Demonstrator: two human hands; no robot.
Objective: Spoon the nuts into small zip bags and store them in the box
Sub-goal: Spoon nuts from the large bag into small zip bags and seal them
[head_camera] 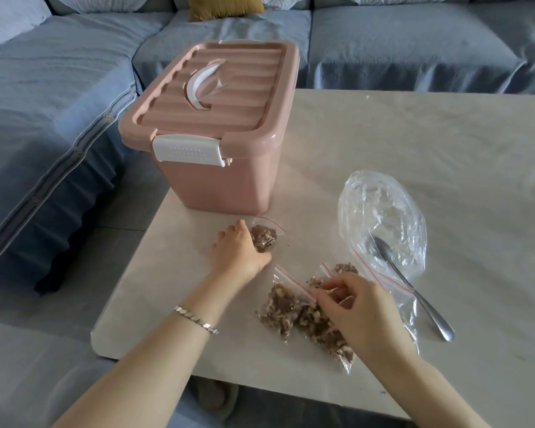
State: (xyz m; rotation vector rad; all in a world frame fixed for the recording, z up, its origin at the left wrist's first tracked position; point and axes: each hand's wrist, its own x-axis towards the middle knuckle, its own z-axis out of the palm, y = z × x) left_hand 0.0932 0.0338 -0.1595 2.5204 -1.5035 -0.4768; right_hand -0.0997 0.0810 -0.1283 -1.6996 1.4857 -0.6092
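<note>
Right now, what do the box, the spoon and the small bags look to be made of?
The box: pink moulded plastic, smooth with a soft gloss on its rim; its latch looks like white plastic. The spoon: metal, probably stainless steel, given its silvery shine. The small bags: thin clear plastic film, crinkled and see-through.

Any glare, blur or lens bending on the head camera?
Head view: soft daylight, faint shadows; head view: glints on the clear bag and spoon; head view: wide lens bows the table edge; head view: detail slightly soft at the left hand and right hand.
</note>
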